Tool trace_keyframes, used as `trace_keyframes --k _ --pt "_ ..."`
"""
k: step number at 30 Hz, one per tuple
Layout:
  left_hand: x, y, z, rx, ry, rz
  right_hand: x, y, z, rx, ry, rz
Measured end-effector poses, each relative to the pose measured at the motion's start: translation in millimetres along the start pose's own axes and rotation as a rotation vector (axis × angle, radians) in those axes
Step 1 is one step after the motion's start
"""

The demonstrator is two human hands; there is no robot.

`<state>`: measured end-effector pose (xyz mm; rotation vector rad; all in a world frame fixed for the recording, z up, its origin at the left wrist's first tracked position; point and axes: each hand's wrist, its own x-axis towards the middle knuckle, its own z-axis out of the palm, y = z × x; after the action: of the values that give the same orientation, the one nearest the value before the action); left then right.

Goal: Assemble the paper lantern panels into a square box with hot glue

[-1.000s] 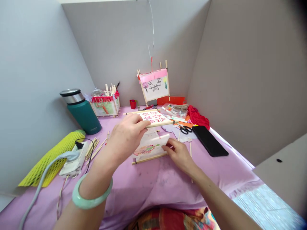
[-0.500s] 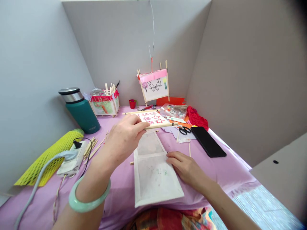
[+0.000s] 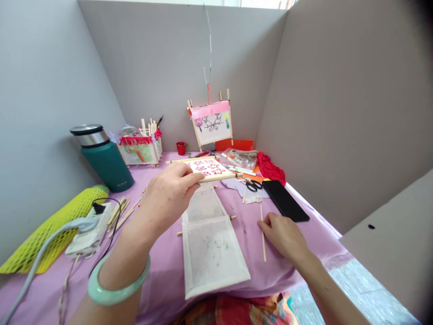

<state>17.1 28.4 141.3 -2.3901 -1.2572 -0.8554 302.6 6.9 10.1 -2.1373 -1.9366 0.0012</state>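
Note:
My left hand (image 3: 169, 194) pinches the near edge of a small paper panel with red cut-out patterns (image 3: 209, 168), framed by wooden sticks, and holds it just above the table. From that panel a strip of white paper panels (image 3: 213, 246) runs towards me, lying flat with the blank side up. My right hand (image 3: 284, 234) rests on the purple cloth (image 3: 162, 280) to the right of the strip. Its fingers are curled, with the tips on a thin wooden stick (image 3: 263, 239).
At the left are a teal flask (image 3: 104, 160), a yellow foam net (image 3: 43, 230), a power strip (image 3: 88, 230) and loose sticks (image 3: 118, 213). Two paper lanterns (image 3: 211, 122) (image 3: 140, 149), a red cup (image 3: 181, 147), scissors (image 3: 252, 184) and a black phone (image 3: 284, 201) stand farther back. Grey partition walls enclose the table.
The folded painted panels have opened out and now lie flat towards me, blank side up. My right hand left the paper and moved right to the thin stick.

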Motion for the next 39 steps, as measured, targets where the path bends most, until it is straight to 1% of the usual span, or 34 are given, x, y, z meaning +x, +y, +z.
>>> trace_keyframes --k 5,8,17,20,22,25,28,30,32,34,39 --pt "2 0 0.7 0.011 -0.008 0.011 4 -7 -13 -0.025 -0.156 0.041" --pt "3 0 0.7 0.015 -0.007 0.023 5 -10 -21 -0.062 -0.203 0.036" --pt "3 0 4.1 0.042 0.032 0.028 6 -11 -27 -0.124 -0.236 -0.001" --pt "3 1 3.9 0.054 0.038 0.032 5 -15 -35 -0.085 -0.2 -0.067" --pt "4 1 3.2 0.073 0.043 0.03 7 -24 -41 0.003 -0.135 -0.144" --pt "10 0 2.9 0.106 0.062 0.024 17 -47 -44 0.162 -0.037 -0.29" --pt "20 -6 5.2 0.128 0.086 0.025 33 -78 -35 0.315 0.026 -0.443" --pt "28 -11 7.3 0.138 0.096 0.021 45 -98 -25 0.371 0.074 -0.5" --pt "33 -16 8.8 0.148 0.101 0.015 55 -113 -18 0.366 0.093 -0.513" --pt "36 -18 9.5 0.158 0.104 0.014 61 -123 -16 0.334 0.085 -0.514" --pt "32 -19 11.2 0.145 0.1 0.029 61 -128 -19 0.222 0.017 -0.555"
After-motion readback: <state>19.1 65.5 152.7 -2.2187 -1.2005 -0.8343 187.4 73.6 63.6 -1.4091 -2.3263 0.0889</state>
